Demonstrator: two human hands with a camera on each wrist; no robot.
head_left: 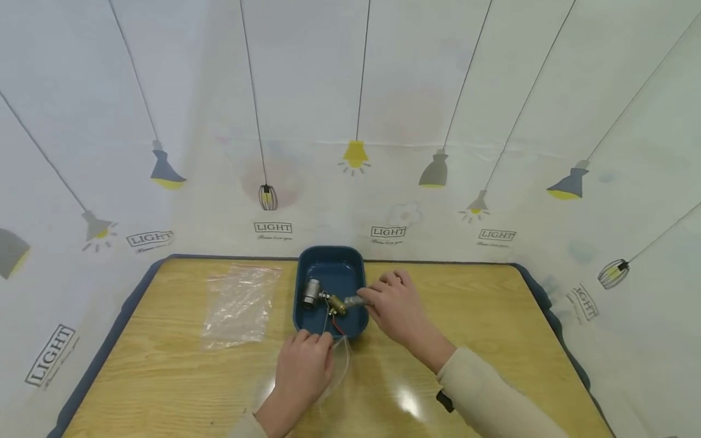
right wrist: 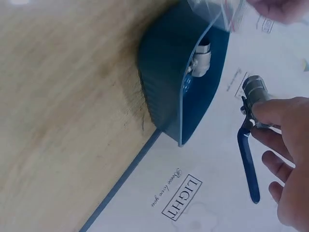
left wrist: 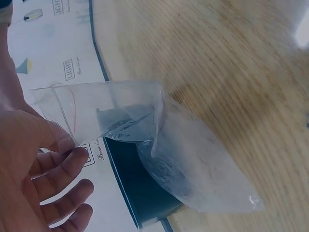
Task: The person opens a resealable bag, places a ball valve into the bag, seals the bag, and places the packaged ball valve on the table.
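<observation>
My left hand pinches the edge of a clear zip bag with a red line by its opening, at the near side of a dark blue bin. The bag hangs down along the bin; I see no part inside it. My right hand holds a silver ball valve with a blue lever handle between thumb and fingers, above the bin's right side. Inside the bin lie a thicker silver valve and a brass valve.
A second clear zip bag lies flat on the wooden table, left of the bin. Behind the table's dark edge stands a pale wall covering printed with lamps.
</observation>
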